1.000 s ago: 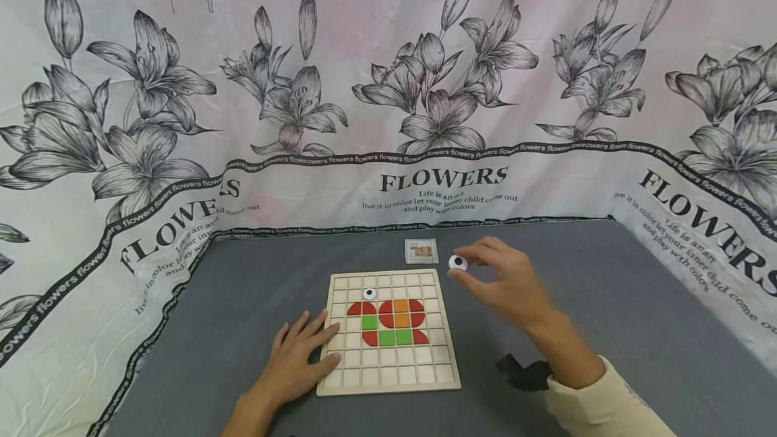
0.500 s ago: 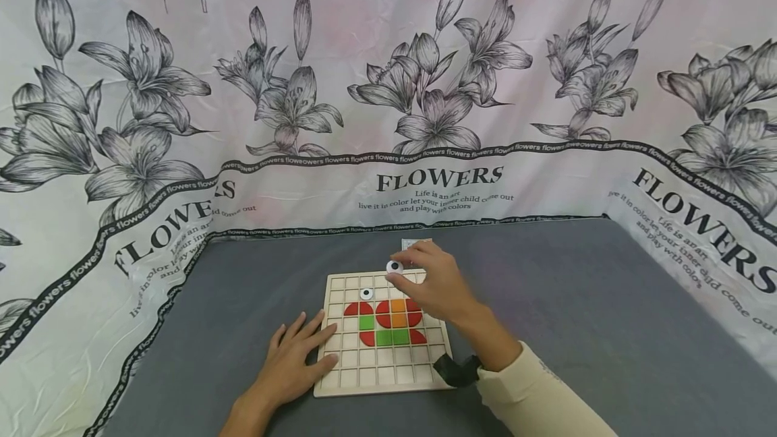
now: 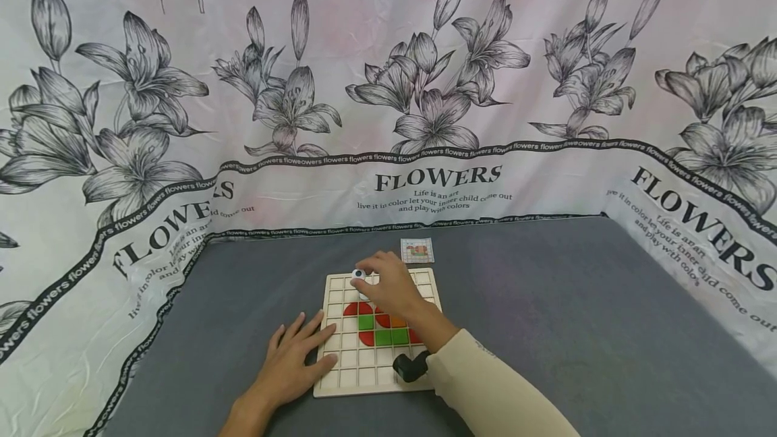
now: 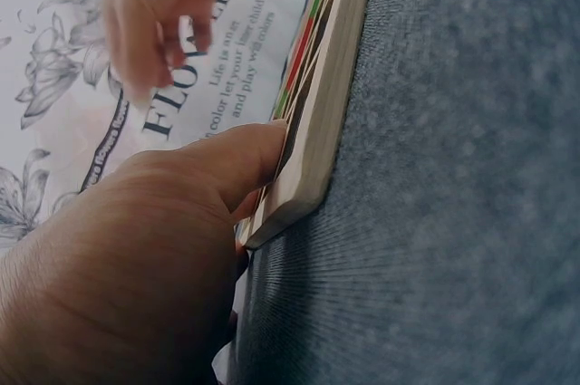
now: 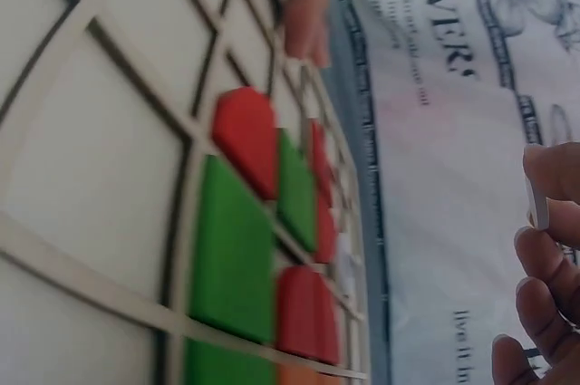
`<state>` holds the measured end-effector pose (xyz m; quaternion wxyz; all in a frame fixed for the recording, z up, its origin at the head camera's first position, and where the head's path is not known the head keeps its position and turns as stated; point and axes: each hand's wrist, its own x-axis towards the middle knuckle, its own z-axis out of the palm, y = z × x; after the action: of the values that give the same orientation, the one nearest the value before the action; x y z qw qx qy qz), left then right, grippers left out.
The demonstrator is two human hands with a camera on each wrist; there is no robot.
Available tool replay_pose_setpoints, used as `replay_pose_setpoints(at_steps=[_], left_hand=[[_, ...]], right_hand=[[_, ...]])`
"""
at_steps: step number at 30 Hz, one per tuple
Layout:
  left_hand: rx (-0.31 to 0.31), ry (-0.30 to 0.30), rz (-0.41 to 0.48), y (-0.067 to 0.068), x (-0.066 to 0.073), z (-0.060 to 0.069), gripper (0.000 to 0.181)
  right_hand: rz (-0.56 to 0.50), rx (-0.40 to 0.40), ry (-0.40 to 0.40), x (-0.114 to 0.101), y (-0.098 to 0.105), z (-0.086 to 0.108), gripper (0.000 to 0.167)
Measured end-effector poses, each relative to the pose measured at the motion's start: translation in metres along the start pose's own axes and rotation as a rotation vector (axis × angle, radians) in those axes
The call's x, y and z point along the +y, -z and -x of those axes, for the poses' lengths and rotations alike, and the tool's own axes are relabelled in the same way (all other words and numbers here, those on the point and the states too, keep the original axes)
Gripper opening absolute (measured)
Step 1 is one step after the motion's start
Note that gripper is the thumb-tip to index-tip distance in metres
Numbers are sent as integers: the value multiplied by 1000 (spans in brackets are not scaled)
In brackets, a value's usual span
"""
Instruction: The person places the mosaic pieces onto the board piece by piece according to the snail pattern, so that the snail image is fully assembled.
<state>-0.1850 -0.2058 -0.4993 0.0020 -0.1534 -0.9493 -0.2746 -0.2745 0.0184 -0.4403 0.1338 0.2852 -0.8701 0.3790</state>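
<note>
A white tile with a black dot (image 3: 358, 274) is pinched between the thumb and finger of my right hand (image 3: 391, 288), over the far left part of a wooden grid board (image 3: 349, 377). In the right wrist view the tile (image 5: 536, 202) shows edge-on, apart from the board. My left hand (image 3: 294, 359) rests along the board's left edge with fingers spread; its thumb (image 4: 249, 154) touches the rim in the left wrist view. Green tiles (image 3: 391, 336), red tiles (image 3: 366, 338) and an orange tile (image 3: 397, 322) lie in the grid, partly hidden by my right hand and forearm.
A small picture card (image 3: 417, 250) lies on the grey tabletop (image 3: 546, 288) behind the board. White flower-printed cloth (image 3: 437, 194) hangs behind and at both sides. A black device (image 3: 410, 367) sits at my right wrist, above the board.
My right hand has moved left with the dotted tile, from right of the board to over its far left part. The picture card has come back into view. My left hand has stayed put.
</note>
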Motion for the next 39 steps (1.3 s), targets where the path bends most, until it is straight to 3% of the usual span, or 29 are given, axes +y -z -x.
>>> replay_pose_setpoints(at_steps=[5, 22, 39], left_hand=[[-2, 1, 2, -2, -1, -1, 60], [10, -10, 4, -3, 0, 0, 58], [2, -16, 10, 0, -1, 1, 58]], right_hand=[[44, -71, -74, 6, -16, -3, 29], [237, -199, -172, 12, -41, -9, 29], [248, -208, -143, 11, -44, -10, 28]])
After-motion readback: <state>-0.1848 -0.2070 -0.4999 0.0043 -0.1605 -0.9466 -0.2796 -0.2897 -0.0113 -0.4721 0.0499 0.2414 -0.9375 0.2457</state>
